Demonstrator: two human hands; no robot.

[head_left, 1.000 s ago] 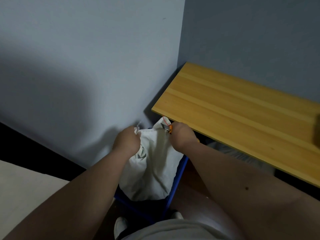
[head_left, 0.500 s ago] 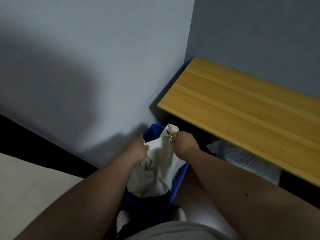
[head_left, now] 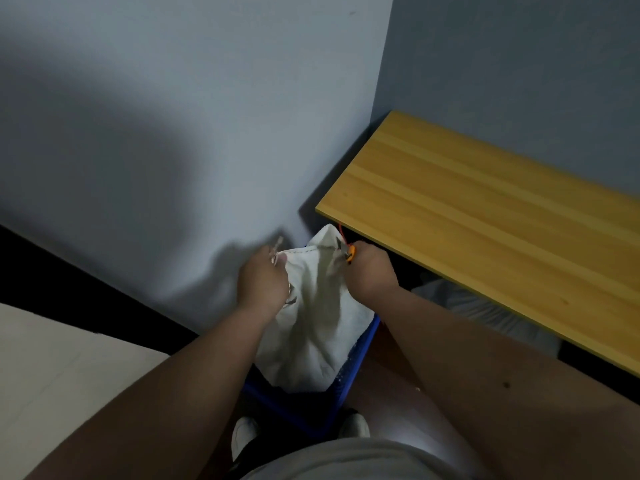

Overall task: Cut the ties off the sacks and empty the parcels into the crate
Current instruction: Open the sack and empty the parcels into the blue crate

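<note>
Centrally, one off-white cloth sack (head_left: 311, 320) hangs upright between the two hands, its lower end inside one blue plastic crate (head_left: 349, 372) on the floor. The left hand (head_left: 262, 282) has its grip clamped on the sack's top left corner, where a pale cord end (head_left: 278, 242) sticks up. The right hand (head_left: 372, 271) has its grip clamped on the top right corner together with one small orange-handled cutting tool (head_left: 349, 253); one thin red tie (head_left: 341, 232) rises from that corner. One yellow wooden desk (head_left: 485, 216) stands to the right, its near corner just above the right hand. One pale bundle (head_left: 485, 306) lies under the desk; its kind cannot be told. Two light shoes (head_left: 244, 436) show below the crate. One grey wall (head_left: 173, 133) stands behind.
</note>
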